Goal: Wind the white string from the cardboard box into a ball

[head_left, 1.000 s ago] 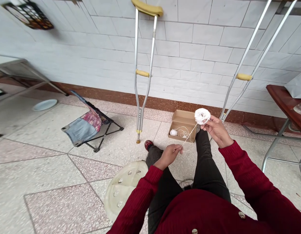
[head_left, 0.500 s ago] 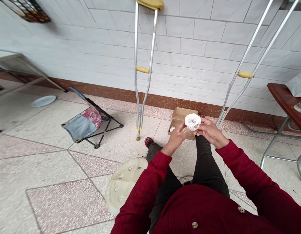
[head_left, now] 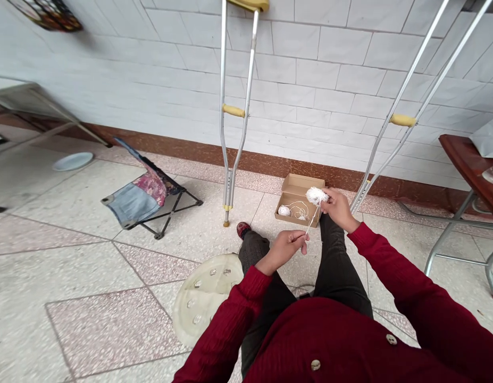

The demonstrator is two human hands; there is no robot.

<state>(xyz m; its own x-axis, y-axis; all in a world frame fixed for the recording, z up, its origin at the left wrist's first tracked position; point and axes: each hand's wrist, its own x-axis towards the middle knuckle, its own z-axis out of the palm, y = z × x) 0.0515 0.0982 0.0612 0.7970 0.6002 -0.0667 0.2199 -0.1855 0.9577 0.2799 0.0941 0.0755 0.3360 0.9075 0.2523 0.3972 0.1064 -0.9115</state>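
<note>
My right hand (head_left: 339, 208) is closed round a white ball of string (head_left: 317, 196), held above my right knee. A taut strand of string (head_left: 312, 219) runs down from the ball to my left hand (head_left: 285, 248), which pinches it between thumb and fingers above my lap. Just beyond the ball, an open cardboard box (head_left: 296, 200) on the floor holds a smaller ball of string (head_left: 284, 210) and loose loops. I am seated, with dark trousers and red sleeves in view.
Two metal crutches (head_left: 235, 114) (head_left: 403, 103) lean on the tiled wall. A folding fabric stool (head_left: 144, 197) stands at the left, with a plate (head_left: 73, 160) behind it. A pale plastic stool seat (head_left: 204, 295) sits by my left leg. A brown table (head_left: 467, 167) is at the right.
My left hand has dropped from the ball toward my lap, drawing a strand of string taut. The ball in my right hand has turned edge-on and moved slightly up.
</note>
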